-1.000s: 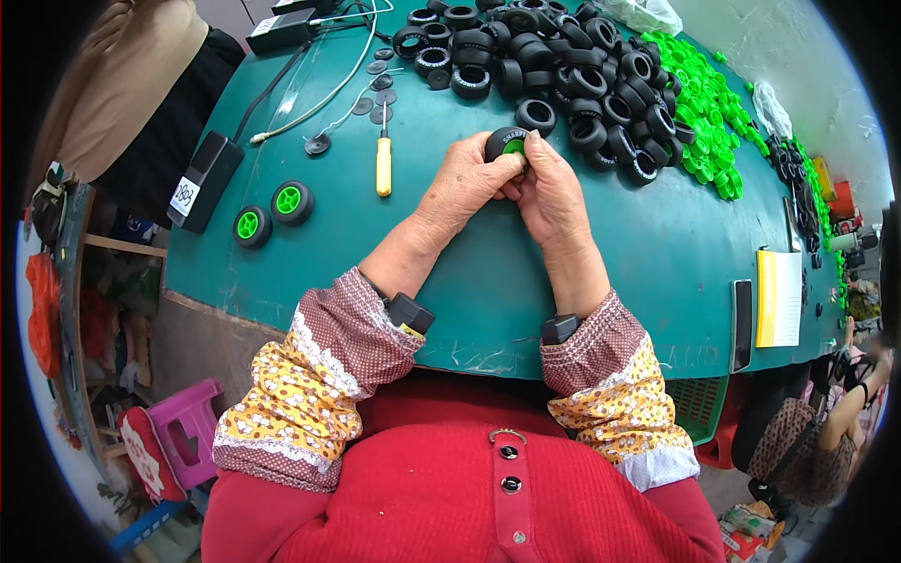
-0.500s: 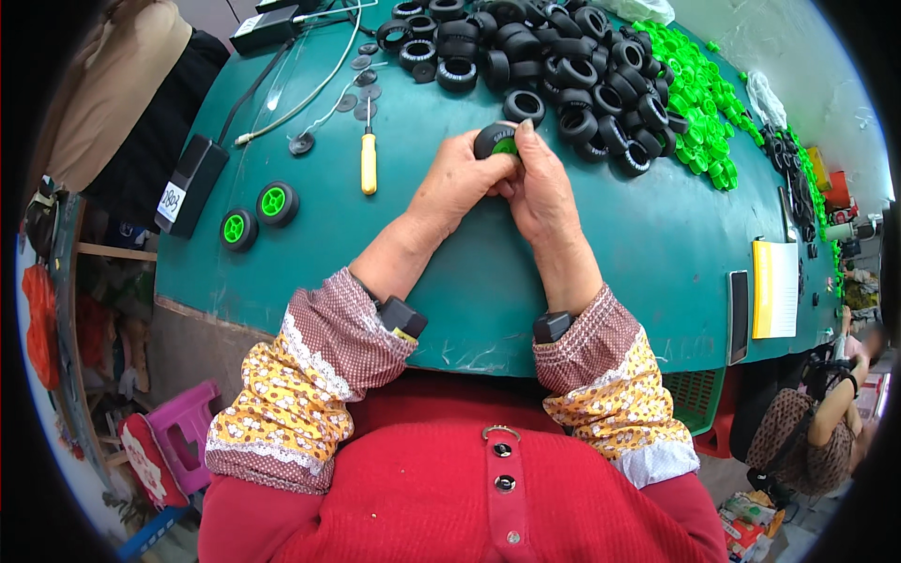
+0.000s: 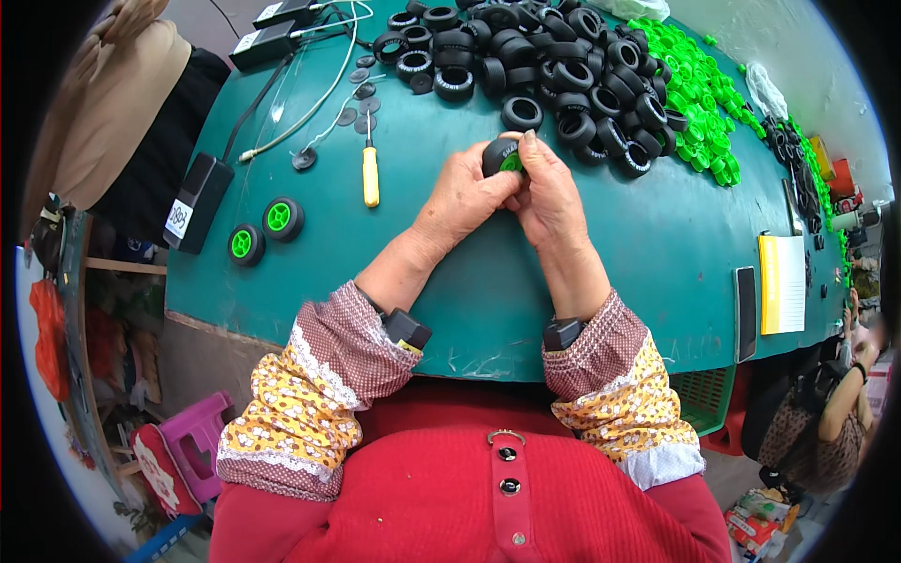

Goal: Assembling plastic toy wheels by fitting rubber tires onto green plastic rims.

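Between both hands, above the green table (image 3: 638,253), I grip a small black toy tyre (image 3: 500,153) with a green wheel hub (image 3: 511,163) in it. My left hand (image 3: 466,190) is closed on its left side, thumb across the front. On the other side my right hand (image 3: 547,192) is closed too, its thumb against the tyre and its fingers partly hidden behind. Two wheels of the same kind, a nearer wheel (image 3: 246,245) and a farther wheel (image 3: 282,219), lie at the left. A yellow-handled screwdriver (image 3: 371,178) lies between them and my left hand.
Beyond my hands spreads a heap of black tyres (image 3: 554,75), with a pile of green hubs (image 3: 699,103) to its right. A black power box (image 3: 199,202) and a pale cable (image 3: 305,117) lie at left. A phone (image 3: 744,314) and notebook (image 3: 782,284) rest at right.
The view has shifted slightly, so the table things sit a little lower and to the right. Both hands still grip the wheel, which has turned a little between the fingers.
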The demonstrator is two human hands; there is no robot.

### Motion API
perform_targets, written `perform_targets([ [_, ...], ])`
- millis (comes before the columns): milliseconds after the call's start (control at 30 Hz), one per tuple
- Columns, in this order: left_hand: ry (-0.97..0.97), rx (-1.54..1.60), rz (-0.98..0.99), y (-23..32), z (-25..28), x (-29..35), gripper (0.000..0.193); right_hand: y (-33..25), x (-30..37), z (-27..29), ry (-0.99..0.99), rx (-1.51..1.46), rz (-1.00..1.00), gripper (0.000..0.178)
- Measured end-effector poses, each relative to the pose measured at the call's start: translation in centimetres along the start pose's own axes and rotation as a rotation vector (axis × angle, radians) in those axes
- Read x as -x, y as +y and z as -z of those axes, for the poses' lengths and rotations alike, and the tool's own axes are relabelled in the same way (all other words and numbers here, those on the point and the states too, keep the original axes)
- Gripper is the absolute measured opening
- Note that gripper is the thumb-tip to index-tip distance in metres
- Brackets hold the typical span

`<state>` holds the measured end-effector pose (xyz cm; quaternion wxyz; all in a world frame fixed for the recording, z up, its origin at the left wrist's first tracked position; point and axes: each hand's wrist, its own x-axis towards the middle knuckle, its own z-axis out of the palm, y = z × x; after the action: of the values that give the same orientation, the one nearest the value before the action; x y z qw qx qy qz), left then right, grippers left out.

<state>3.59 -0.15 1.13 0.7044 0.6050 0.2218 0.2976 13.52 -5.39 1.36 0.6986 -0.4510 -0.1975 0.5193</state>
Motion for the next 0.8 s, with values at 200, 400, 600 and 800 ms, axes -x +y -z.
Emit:
perform_targets([
  [200, 0.012, -0.056, 0.040, -0.2, 0.3, -0.1, 0.034, -0.1, 0.2, 0.0, -0.035, -0.076, -0.039, 0.026],
  [400, 0.098, 0.021, 0.064, 1.3, 1.1, 0.3, 0.022, 0.5, 0.2, -0.2, -0.123, -0.139, 0.056, 0.024],
  [600, 0.193, 0.025, 0.086, 1.2, 1.1, 0.2, 0.018, 0.5, 0.3, -0.3, -0.125, 0.024, 0.119, 0.026],
  [800, -0.006, 0.033, 0.078, 0.7, 1.3, 0.4, 0.024, 0.1, 0.3, -0.6, -0.128, 0.075, 0.104, 0.026],
])
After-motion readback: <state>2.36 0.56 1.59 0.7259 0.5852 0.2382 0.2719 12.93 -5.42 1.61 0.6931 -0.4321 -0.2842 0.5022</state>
